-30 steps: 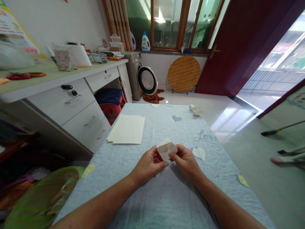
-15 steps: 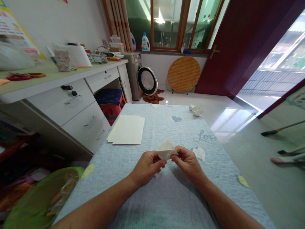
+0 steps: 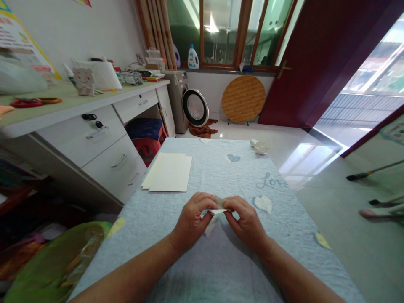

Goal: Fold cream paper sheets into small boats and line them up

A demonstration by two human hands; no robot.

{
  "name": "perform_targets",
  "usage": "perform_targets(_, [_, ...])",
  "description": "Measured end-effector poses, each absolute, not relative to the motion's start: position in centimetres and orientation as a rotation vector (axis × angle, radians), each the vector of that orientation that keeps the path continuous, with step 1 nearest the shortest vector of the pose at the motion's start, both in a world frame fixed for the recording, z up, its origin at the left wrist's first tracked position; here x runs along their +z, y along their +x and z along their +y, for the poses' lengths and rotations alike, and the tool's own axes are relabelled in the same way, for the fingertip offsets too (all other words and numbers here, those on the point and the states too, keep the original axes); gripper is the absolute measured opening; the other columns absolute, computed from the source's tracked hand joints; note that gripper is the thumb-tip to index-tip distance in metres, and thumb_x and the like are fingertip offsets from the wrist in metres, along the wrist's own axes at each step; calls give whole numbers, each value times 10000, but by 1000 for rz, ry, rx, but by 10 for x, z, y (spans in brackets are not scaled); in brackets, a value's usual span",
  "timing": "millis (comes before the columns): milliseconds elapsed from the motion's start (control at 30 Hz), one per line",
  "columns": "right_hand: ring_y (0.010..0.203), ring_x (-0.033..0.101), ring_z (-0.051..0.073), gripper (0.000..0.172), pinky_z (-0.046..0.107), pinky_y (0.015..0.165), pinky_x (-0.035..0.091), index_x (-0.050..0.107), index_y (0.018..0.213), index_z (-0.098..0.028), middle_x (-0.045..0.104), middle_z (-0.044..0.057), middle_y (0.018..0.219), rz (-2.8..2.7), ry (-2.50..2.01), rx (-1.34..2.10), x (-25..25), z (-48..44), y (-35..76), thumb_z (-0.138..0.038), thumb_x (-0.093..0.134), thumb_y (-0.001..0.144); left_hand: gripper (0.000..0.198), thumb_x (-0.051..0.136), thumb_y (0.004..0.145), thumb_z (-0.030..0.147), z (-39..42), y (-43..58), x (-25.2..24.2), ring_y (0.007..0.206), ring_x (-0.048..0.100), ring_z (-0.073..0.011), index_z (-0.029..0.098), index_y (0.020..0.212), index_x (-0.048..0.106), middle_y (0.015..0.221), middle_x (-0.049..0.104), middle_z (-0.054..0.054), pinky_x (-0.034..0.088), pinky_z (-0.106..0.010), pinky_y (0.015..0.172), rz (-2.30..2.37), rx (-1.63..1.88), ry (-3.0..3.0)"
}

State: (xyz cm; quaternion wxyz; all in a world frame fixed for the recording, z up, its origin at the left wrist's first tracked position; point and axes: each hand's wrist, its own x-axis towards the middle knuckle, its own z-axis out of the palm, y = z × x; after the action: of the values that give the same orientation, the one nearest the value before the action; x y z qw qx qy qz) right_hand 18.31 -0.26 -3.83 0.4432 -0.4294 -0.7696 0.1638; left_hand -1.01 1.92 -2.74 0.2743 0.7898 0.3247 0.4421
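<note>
The left hand [image 3: 192, 219] and right hand [image 3: 248, 219], both nearly closed, pinch opposite ends of a small folded paper [image 3: 218, 211] between them (their grip partly hides it). Beyond the left hand, overlapping paper sheets [image 3: 169, 173] lie on the cloth-covered worktop [image 3: 214, 172]; farther, past the right hand, sit two folded paper boats [image 3: 261, 150].

Folded paper [image 3: 219, 211], between left hand [image 3: 192, 219] and right hand [image 3: 248, 219]: off-white. Tablecloth [image 3: 211, 168], beneath both hands: pale blue; white heart [image 3: 264, 203] beside right hand, grey-blue heart [image 3: 233, 158] beyond it. Sheets [image 3: 170, 174], beyond left hand: cream. Folded boats [image 3: 261, 150], beyond right hand: off-white. Basin [image 3: 41, 271], left of left hand: green.
</note>
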Motion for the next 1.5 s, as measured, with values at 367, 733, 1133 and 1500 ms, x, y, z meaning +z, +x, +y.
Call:
perform_targets(367, [836,526,177,177,297,739,443,512,818,-214,558,33,873,-1910,-1049,333,-31,-2,183,-37,499,822,186,564,801,46,19,-8,-26,863,558,-194,214,881,551,876,619,-15,458,-313,780,956,1252,2311])
perform_targets(733, [854,501,192,288,310,774,447,483,802,-215,535,53,920,-2063,-1189,481,-40,2,186,37,421,678,271,493,801,-19,27,-12,-30,969,519,-224,205,898,611,968,631,-42,454,-352,869,1051,651,2604])
perform_targets(1133, [1127,465,254,364,475,989,397,628,1133,-232,563,87,1189,-2170,-1188,542,-38,1,189,-44,496,851,344,507,805,5,20,-29,-21,1047,527,-217,223,1032,647,1074,635,-42,447,-367,949,769,471,2578])
perform_targets(1500, [1153,465,247,271,486,986,415,623,889,-227,554,68,1180,-2168,-1185,599,-39,2,191,8,514,810,403,535,862,43,20,-32,-21,1078,517,-227,273,1175,642,1119,612,-55,471,-377,943,727,377,2636])
